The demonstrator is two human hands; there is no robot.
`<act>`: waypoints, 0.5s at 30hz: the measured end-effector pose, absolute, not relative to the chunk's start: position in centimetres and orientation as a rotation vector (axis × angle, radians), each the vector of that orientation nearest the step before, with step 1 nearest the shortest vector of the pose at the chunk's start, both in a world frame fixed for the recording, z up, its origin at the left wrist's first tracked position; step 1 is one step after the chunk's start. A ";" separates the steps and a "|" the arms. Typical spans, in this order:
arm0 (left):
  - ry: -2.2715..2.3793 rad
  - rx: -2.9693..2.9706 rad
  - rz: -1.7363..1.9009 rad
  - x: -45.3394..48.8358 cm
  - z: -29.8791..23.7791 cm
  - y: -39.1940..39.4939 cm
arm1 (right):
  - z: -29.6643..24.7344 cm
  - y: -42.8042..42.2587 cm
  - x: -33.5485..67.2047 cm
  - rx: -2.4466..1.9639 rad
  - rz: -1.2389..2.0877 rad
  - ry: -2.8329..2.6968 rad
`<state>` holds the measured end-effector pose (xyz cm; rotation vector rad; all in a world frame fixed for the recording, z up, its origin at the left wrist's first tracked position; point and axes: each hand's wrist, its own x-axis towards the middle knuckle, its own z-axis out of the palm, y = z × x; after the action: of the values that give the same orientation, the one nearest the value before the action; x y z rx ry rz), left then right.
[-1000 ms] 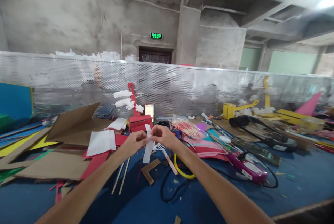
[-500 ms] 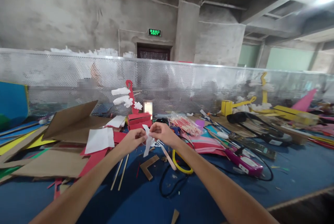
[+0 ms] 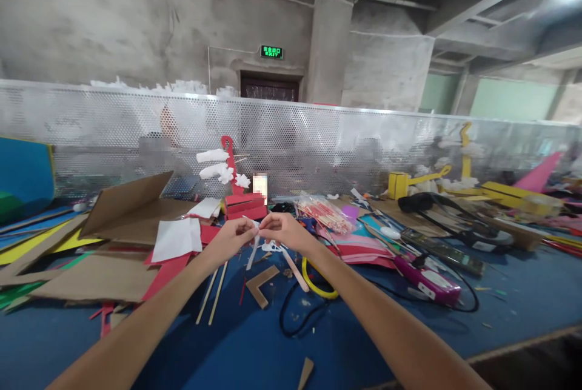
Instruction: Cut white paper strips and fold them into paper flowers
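Note:
Both hands meet in the middle of the view, above the blue table. My left hand [image 3: 235,236] pinches a narrow white paper strip [image 3: 251,256] from the left. From the right, my right hand [image 3: 287,233] has its fingertips closed on the same strip. The strip's lower end hangs below the fingers; its middle is mostly hidden by them. Just behind the hands stands a red cardboard box [image 3: 240,208] with a red hooked upright [image 3: 230,159] carrying white fluffy pieces [image 3: 213,165]. A brown L-shaped cardboard piece [image 3: 262,287] lies below the hands.
Cardboard sheets [image 3: 100,278] and a white paper square [image 3: 176,241] lie at left. Two thin sticks [image 3: 217,293], a yellow ring [image 3: 318,290] and a black cable [image 3: 282,317] are near my forearms. At right lie a purple device [image 3: 430,284] and a bag of sticks [image 3: 322,213].
My fingers have drawn closer together on the paper strip, which now shows narrower and more covered. The view has shifted slightly.

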<state>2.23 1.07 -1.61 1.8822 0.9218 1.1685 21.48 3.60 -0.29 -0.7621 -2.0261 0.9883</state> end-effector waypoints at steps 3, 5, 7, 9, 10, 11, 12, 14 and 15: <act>0.920 1.833 1.143 2.4 -1.3 0.8 | -0.2 3.6 21.6 -0.772 0.987 -2.015; 0.928 1.822 1.144 2.4 -1.2 0.7 | -0.2 3.6 21.7 -0.780 0.976 -2.011; 0.939 1.824 1.152 2.5 -1.2 0.8 | -0.1 3.5 21.7 -0.781 0.971 -2.012; 0.946 1.839 1.155 2.4 -1.3 0.9 | -0.1 3.4 21.6 -0.771 0.975 -2.030; 0.945 1.846 1.155 2.4 -1.4 1.0 | -0.1 3.3 21.6 -0.760 0.976 -2.037; 0.942 1.849 1.152 2.3 -1.4 1.1 | -0.1 3.3 21.5 -0.745 0.977 -2.040; 0.939 1.848 1.149 2.3 -1.5 1.2 | -0.1 3.3 21.4 -0.729 0.976 -2.039; 0.933 1.836 1.143 2.3 -1.6 1.3 | -0.1 3.2 21.3 -0.709 0.982 -2.027; 0.934 1.834 1.139 2.3 -1.5 1.2 | -0.1 3.2 21.3 -0.712 0.987 -2.022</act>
<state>2.30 1.22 -1.54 1.8337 0.9343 1.1389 21.32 3.18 -0.06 -0.7119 -2.0221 0.9865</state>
